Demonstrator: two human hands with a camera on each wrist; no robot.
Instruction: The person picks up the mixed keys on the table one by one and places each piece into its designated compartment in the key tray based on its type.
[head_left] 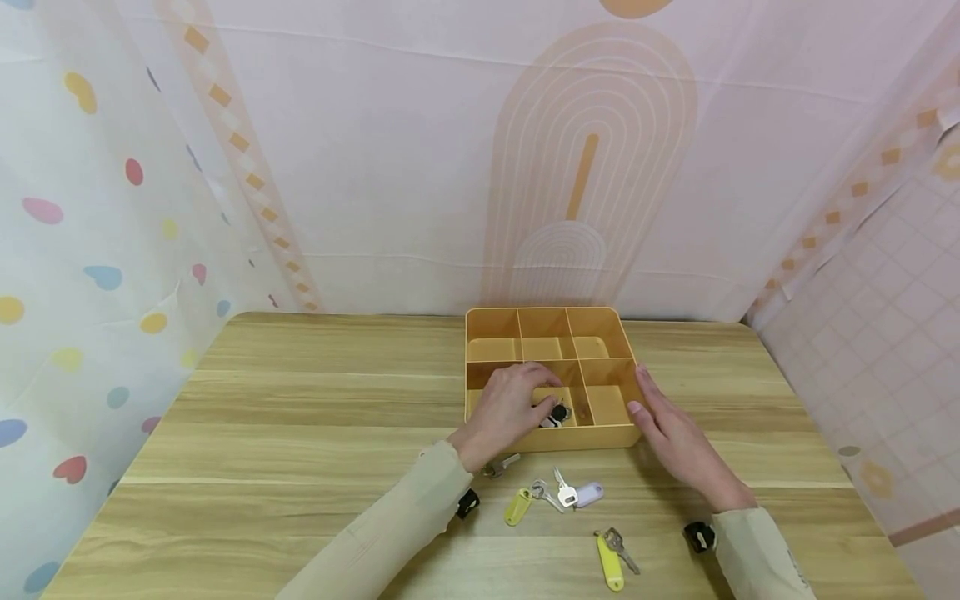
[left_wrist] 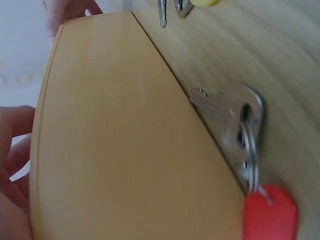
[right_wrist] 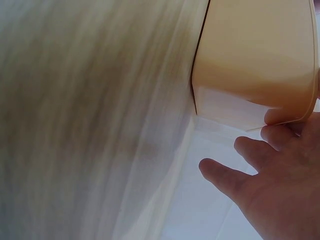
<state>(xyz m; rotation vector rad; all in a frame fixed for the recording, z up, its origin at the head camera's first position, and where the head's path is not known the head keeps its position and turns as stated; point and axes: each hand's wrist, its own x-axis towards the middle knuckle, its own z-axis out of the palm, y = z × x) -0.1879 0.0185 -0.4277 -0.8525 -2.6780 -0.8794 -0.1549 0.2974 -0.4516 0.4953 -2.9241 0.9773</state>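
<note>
A yellow-orange organizer box (head_left: 551,437) with six compartments stands near the back of the table. My left hand (head_left: 506,408) reaches over its front wall into the front middle compartment, thumb and index finger apart. Beside the thumb, a black-headed key (head_left: 559,412) lies in that compartment with other small pieces too small to tell. My right hand (head_left: 678,442) rests against the box's right side, fingers extended; the right wrist view shows its fingers (right_wrist: 255,152) spread at the box corner. Fingers of the left hand beyond the wall are partly hidden in the left wrist view.
Before the box lie a key (left_wrist: 232,112) with a red tag (left_wrist: 271,215), a key with a yellow tag (head_left: 517,506), a key (head_left: 566,493) by a lavender tag (head_left: 589,494), and, nearer, another yellow tag (head_left: 611,563) with its key. A patterned curtain (head_left: 405,167) hangs behind.
</note>
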